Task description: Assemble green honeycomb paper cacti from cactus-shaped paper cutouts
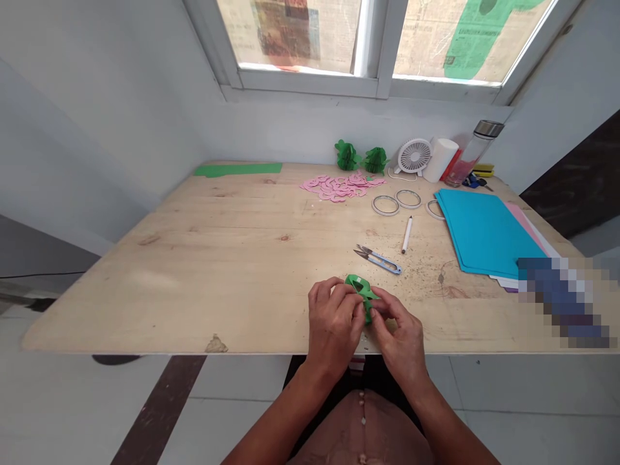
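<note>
Near the table's front edge, a green paper piece (359, 285) with curved strips is held between both hands. My left hand (336, 321) has its fingers bent over the piece's left side. From the right, my right hand (398, 327) pinches the same piece between thumb and fingers. Parts of the paper are hidden behind the fingertips. Just beyond the hands lie blue-handled thread snips (380, 259), blades pointing left, and a white pen (407, 235).
On the wooden table (203, 258) are pink paper cutouts (339, 187), tape rings (385, 205), green paper shapes (347, 156), a small fan (414, 156), a bottle (469, 155) and blue sheets (489, 232). A green strip (237, 170) lies at the back left.
</note>
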The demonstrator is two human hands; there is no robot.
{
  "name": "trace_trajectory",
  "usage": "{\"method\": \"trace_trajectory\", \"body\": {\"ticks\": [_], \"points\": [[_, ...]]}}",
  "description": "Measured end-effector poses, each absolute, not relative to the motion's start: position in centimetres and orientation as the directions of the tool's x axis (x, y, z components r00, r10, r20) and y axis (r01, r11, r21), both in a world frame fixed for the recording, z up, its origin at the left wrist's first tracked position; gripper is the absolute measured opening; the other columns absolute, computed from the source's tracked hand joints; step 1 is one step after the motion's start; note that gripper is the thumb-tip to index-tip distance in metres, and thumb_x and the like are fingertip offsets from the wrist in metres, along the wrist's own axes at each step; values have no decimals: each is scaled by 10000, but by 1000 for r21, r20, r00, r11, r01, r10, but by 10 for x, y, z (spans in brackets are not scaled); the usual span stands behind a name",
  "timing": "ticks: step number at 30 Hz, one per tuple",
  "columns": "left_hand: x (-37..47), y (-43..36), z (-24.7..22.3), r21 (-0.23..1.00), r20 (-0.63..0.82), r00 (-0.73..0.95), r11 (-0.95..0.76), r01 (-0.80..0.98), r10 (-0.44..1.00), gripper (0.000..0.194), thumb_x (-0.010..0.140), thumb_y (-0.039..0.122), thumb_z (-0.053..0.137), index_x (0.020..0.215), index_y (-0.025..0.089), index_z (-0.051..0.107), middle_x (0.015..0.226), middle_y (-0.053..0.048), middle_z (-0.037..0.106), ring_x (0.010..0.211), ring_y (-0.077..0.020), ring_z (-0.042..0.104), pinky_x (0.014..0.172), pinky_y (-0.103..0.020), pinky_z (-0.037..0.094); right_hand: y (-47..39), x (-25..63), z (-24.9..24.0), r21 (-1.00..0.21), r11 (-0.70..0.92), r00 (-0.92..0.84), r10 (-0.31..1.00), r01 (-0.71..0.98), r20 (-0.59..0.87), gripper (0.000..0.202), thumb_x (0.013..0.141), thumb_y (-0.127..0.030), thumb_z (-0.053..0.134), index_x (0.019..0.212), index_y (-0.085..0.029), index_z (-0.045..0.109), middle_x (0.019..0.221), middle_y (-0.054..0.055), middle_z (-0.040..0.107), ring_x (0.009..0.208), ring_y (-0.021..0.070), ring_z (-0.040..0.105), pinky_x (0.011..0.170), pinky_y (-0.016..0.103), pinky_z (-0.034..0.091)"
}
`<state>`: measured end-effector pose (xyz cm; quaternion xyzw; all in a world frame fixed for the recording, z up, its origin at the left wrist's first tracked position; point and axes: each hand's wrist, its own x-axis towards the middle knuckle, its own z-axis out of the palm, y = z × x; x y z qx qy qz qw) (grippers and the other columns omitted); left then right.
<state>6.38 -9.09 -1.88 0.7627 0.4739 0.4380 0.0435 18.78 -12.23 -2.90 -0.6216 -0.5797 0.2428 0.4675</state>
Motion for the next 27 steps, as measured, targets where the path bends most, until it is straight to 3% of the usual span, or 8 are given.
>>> {"method": "trace_trajectory", "body": {"ticks": [7, 9, 13, 16, 18, 22, 27], "points": [[33, -115, 0, 618, 524, 147, -493, 613, 839, 121, 819, 106, 513, 763, 190, 580, 848, -37, 638, 954, -206, 555, 873, -378, 449, -119, 191, -33, -904, 58, 249, 952, 424, 178, 320, 819, -214, 535, 1128, -200, 618, 901, 52, 723, 795, 173, 688, 728, 298, 564], [10, -134, 3, 620, 426, 244, -477, 623, 871, 142, 840, 135, 488, 732, 193, 559, 801, -29, 622, 887, -192, 569, 823, -352, 464, -119, 191, -35, -905, 55, 257, 950, 421, 177, 322, 816, -217, 538, 1127, -200, 619, 895, 52, 725, 797, 175, 690, 725, 298, 564], [-44, -174, -16, 564, 91, 345, -334, 755, 934, 203, 838, 209, 512, 636, 206, 530, 634, 11, 586, 622, -158, 573, 617, -279, 472, -121, 191, -36, -877, 89, 239, 945, 472, 224, 321, 822, -211, 531, 1133, -215, 612, 894, 38, 725, 801, 175, 688, 738, 308, 559], [-67, -195, -40, 574, -71, 322, -225, 787, 944, 148, 814, 169, 509, 835, 250, 631, 725, 20, 665, 663, -156, 634, 600, -241, 499, -123, 191, -36, -809, 155, 193, 930, 567, 314, 326, 837, -201, 522, 1153, -238, 595, 905, 26, 723, 842, 184, 676, 771, 337, 542], [-69, -200, -49, 591, -116, 286, -166, 789, 951, 144, 833, 206, 510, 846, 262, 643, 741, 22, 683, 685, -157, 651, 610, -234, 511, -125, 191, -36, -747, 228, 125, 915, 625, 384, 347, 848, -189, 516, 1186, -248, 569, 919, 27, 722, 888, 195, 665, 809, 362, 523], [-51, -193, -38, 650, -77, 289, -172, 741, 954, 144, 862, 233, 501, 843, 253, 642, 753, 15, 690, 699, -156, 659, 608, -230, 517, -129, 194, -40, -596, 384, -47, 864, 705, 501, 399, 853, -161, 516, 1243, -247, 519, 985, 45, 711, 935, 209, 649, 857, 405, 485], [-24, -164, -3, 697, 196, 402, -415, 585, 895, 152, 893, 188, 463, 908, 221, 610, 712, 0, 648, 647, -135, 624, 603, -233, 504, -136, 196, -43, -379, 533, -252, 772, 756, 584, 482, 843, -110, 511, 1316, -187, 466, 1155, 100, 661, 1073, 240, 589, 900, 437, 440]]}}
